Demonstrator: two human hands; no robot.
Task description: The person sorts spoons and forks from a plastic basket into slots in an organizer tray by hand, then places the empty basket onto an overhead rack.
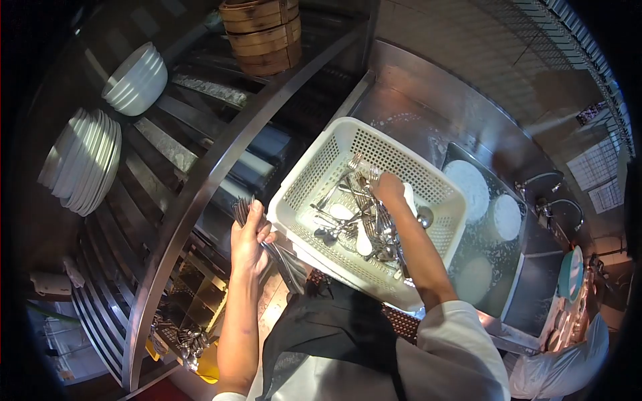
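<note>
My left hand (249, 244) is closed around a bundle of long metal cutlery (287, 269), held beside the basket's left corner. Which pieces make up the bundle is hard to tell. A cream perforated plastic basket (314, 150) holds a loose heap of forks, spoons and other cutlery. Inside it, my right hand (388, 190) has its fingers curled at a fork (373, 174), whose tines show by the fingertips. White spoons (364, 242) and a round metal ladle (424, 216) lie in the basket near that hand.
A steel sink (491, 271) of soapy water with white plates (466, 187) is on the right, taps (545, 208) behind. At left, a slatted steel rack (200, 167) carries bowls (137, 80), stacked plates (87, 160) and bamboo steamers (262, 40). More cutlery (194, 344) sits lower left.
</note>
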